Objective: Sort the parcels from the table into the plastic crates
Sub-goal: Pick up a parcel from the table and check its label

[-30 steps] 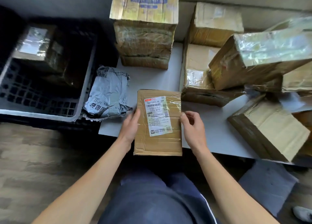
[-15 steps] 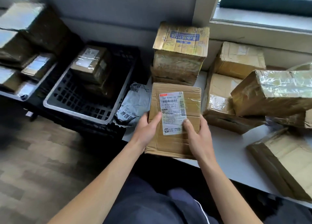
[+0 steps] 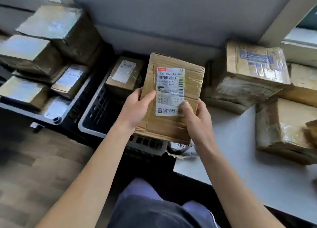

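Observation:
A flat brown cardboard parcel (image 3: pixel 173 97) with a white shipping label is held in the air, over the near right part of a black plastic crate (image 3: pixel 91 124) with a grey rim. My left hand (image 3: pixel 137 107) grips its left edge, thumb on top. My right hand (image 3: pixel 197 119) grips its lower right edge, thumb on the label. One taped box (image 3: pixel 125 75) lies inside that crate. A second crate (image 3: pixel 56 119) further left holds several taped boxes.
The white table (image 3: pixel 240 167) at right carries a large taped box (image 3: pixel 248 76), another box (image 3: pixel 284 130) and more at the far right. A grey mail bag (image 3: pixel 181 148) pokes out under the held parcel. A grey wall stands behind; wood floor lies at left.
Both hands lifted the labelled parcel off the table edge and carried it left, over the black crate. The view swung left, bringing the second crate into sight.

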`<state>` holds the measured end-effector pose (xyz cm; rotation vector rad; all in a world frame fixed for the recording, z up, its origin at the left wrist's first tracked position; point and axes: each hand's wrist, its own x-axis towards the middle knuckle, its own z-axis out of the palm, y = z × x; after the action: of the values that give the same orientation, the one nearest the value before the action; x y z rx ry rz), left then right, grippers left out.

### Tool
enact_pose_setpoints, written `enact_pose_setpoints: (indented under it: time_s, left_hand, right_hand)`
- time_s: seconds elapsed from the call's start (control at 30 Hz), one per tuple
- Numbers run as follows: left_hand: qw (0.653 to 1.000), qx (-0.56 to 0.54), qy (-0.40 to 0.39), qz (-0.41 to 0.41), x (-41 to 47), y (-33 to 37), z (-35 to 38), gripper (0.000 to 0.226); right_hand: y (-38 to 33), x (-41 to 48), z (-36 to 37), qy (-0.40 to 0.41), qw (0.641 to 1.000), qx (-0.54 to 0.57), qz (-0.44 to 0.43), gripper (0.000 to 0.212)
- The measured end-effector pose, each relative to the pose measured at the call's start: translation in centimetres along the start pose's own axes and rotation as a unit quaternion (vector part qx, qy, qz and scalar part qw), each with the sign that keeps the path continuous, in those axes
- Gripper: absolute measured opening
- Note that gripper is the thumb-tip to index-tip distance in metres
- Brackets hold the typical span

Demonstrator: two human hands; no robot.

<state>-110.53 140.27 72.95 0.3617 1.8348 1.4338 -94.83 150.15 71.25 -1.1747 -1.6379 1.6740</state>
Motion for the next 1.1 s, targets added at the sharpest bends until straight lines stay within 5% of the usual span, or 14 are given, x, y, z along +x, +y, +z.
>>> enact_pose_setpoints:
  time_s: [0.17,0.4,0.53,0.67,0.77,0.83,0.97,1.1]
  left_hand:
    - [0.996,0.005,0.015,-0.091,4.2,-3.0,-7.9,0.045]
    - [0.982,0.060,-0.042,-0.174,9.1,-8.5,-7.6,0.040]
    - [0.974,0.111,-0.056,-0.189,12.0,-9.5,-6.8,0.034]
    - [0.970,0.161,-0.042,-0.176,16.4,-10.2,-5.8,0.067]
    - [0.977,0.134,-0.026,-0.163,18.3,-8.5,-4.7,0.042]
    - [0.977,0.134,-0.008,-0.168,19.1,-8.7,-4.3,0.053]
    - [0.969,0.159,0.029,-0.186,18.4,-11.6,-5.1,0.057]
    - [0.948,0.123,0.043,-0.290,18.2,-14.2,-5.5,0.056]
  right_hand:
    - [1.9,1.1,9.3,-0.019,0.995,-0.058,0.077,0.035]
    - [6.8,3.5,12.4,0.021,0.978,-0.143,0.152,0.056]
    - [8.3,6.2,13.7,0.047,0.966,-0.209,0.146,0.056]
    - [8.4,9.6,13.9,0.073,0.956,-0.257,0.118,0.058]
    - [8.2,11.8,13.9,0.065,0.953,-0.283,0.083,0.075]
    - [8.8,12.3,14.1,0.047,0.937,-0.345,0.035,0.082]
    - [10.9,10.9,14.2,0.001,0.908,-0.417,0.034,0.071]
    - [12.8,9.2,14.4,-0.070,0.899,-0.425,0.085,0.045]
